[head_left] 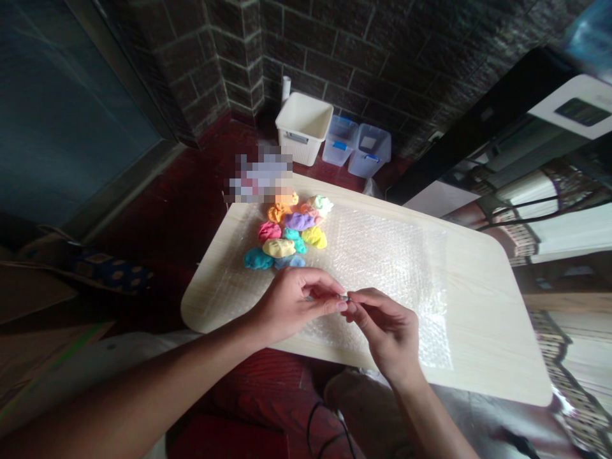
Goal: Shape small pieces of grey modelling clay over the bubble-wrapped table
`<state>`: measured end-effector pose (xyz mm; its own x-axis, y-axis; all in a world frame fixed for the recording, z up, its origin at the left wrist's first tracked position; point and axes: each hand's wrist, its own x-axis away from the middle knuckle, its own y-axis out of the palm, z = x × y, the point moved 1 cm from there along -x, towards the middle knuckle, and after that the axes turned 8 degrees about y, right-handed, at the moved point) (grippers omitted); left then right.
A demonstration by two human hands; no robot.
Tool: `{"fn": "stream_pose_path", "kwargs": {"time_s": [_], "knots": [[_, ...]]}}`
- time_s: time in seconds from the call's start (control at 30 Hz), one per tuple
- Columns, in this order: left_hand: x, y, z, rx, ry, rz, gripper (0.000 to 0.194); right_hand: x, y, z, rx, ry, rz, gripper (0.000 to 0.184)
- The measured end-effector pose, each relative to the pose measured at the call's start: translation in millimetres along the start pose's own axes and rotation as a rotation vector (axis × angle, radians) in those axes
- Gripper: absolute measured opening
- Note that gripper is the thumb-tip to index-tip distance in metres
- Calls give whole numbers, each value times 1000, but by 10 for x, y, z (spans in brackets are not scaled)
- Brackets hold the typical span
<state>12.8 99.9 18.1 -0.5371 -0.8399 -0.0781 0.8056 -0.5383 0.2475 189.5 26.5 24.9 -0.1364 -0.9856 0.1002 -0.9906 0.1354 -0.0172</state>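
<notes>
My left hand [291, 303] and my right hand [385, 328] meet over the near part of a pale wooden table [478, 331]. Both pinch a small thin greyish object [345, 298] between their fingertips; I cannot make out what it is. Under the hands lies a sheet of bubble wrap [382, 255]. Just beyond my left hand sits a cluster of several coloured clay lumps [287, 233]: teal, yellow, pink, purple, orange and pale green.
A white bin [303, 127] and two clear lidded boxes [356, 146] stand on the red floor by the brick wall. A blurred patch lies at the table's far edge. Wicker furniture is at the right, cardboard at the left.
</notes>
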Motion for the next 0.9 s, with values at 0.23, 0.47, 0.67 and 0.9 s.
{"fn": "stream_pose_path", "kwargs": {"time_s": [0.23,0.47,0.67,0.9], "knots": [[6,-6,6,-40,22,21,23,-21,-28,35,-76,55,18,10],[11,-11,3,-80,59,7,14,-14,-11,-11,-24,39,2,6],[9,-9,17,-90,72,-15,12,-14,-3,-27,-7,38,0,6],[5,-10,11,-74,52,11,14,-3,-5,-32,-22,-26,36,19]]}}
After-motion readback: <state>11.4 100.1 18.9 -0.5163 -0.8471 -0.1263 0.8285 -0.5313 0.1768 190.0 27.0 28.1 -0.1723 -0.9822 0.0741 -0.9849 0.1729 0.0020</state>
